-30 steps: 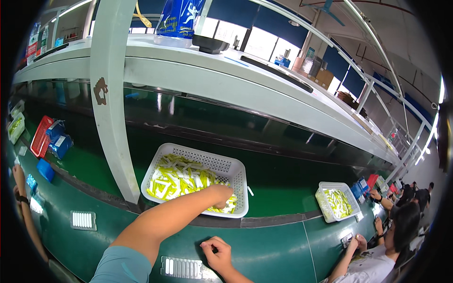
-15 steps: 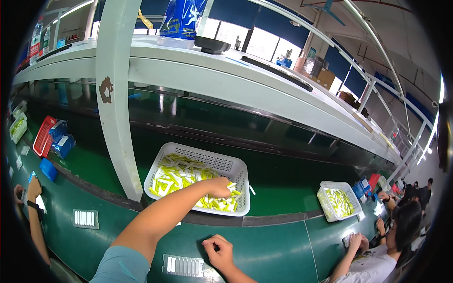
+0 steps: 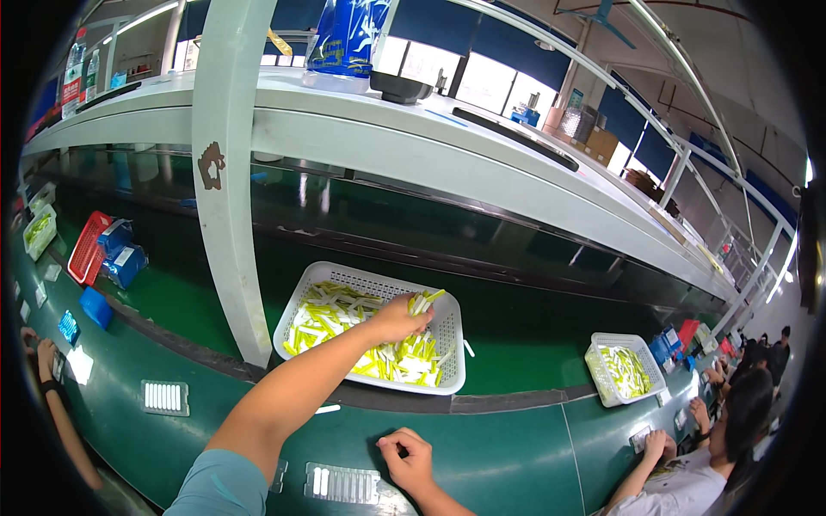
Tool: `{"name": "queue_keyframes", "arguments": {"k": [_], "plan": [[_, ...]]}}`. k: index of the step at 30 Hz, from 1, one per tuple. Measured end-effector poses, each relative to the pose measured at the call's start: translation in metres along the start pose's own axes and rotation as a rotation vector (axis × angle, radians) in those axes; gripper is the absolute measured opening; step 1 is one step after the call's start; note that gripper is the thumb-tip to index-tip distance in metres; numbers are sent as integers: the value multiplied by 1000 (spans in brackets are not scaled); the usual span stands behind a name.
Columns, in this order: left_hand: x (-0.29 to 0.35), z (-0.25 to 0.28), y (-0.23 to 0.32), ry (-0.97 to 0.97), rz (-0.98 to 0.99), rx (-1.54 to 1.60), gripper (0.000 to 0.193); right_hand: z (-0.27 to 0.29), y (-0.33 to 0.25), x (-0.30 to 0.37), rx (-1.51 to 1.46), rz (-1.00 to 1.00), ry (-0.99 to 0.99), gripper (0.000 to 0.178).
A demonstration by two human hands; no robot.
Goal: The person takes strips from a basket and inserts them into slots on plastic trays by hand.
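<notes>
My left hand is over the white perforated basket, closed on several slim yellow-and-white sticks that jut from its fingers. Many more of these sticks lie jumbled in the basket below. Above the green table, my right hand is curled into a loose fist, and nothing shows in its hollow. Beside it lies a clear slotted plastic tray with a few white pieces at its left end. Another clear tray is partly hidden by my left forearm.
A grey post rises left of the basket. One loose stick lies on the table edge. A filled tray is at left, near a red basket. At right, a co-worker sits near another stick-filled basket.
My left hand has lifted from the sticks at the basket's right side and moved back, now showing a bunch in its fingers. My right hand stays curled. The view has shifted slightly.
</notes>
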State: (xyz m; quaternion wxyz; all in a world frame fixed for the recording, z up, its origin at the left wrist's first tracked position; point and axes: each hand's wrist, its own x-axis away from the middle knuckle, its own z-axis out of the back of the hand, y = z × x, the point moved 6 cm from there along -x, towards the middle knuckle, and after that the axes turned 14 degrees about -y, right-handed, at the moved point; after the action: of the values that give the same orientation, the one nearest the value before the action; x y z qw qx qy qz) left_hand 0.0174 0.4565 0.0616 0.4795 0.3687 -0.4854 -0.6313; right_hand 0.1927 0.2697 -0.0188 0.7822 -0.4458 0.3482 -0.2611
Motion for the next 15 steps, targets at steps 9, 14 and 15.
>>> {"name": "queue_keyframes", "arguments": {"k": [9, 14, 15], "plan": [[9, 12, -4, -10, 35, -209, 35, -3, -2, -1, 10, -13, -19, 10], [16, 12, 20, 51, -77, -151, 34, -1, -1, -1, 32, -21, -21, 11], [17, 12, 24, 24, -88, -85, 32, -2, -1, -1, 31, -20, -23, 11]]}}
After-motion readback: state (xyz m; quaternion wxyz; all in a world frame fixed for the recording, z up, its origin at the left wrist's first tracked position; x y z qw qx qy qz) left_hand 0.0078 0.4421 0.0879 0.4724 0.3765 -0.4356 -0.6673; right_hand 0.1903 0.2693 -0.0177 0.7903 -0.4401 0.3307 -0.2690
